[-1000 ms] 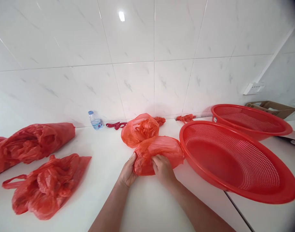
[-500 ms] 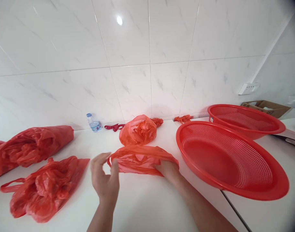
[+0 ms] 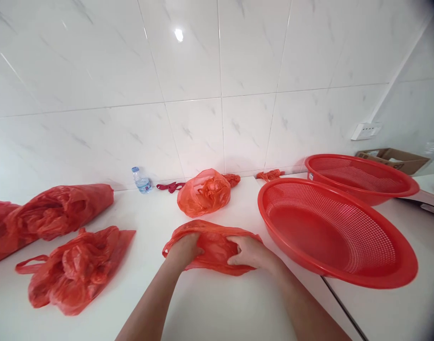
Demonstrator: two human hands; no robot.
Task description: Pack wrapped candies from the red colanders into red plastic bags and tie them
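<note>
A thin red plastic bag (image 3: 215, 232) lies in front of me with its mouth spread wide. My left hand (image 3: 185, 250) reaches into its left side; the thumb shows, stretched inward, while the other fingers are partly covered by the film. Inside the right side, my right hand (image 3: 247, 251) has thumb and fingers apart, its fingertips pointing left, and the back of the hand against the bag's edge. Just behind sits a rounded red bag (image 3: 204, 193) with crumpled red plastic inside. A looped handle shows at the left end of the bag around my hands.
Two red perforated plastic baskets (image 3: 305, 232) stand at the right. To the left lie a crumpled red bag (image 3: 78, 270) and a larger stuffed red bag (image 3: 60, 208). A water bottle (image 3: 142, 182) and dark red straps (image 3: 170, 187) rest by the tiled wall; a cardboard box (image 3: 398, 158) is far right.
My left hand has moved from outside the bag's left end into its mouth. The bag's opening is wider, and my right hand's fingers show more inside it.
</note>
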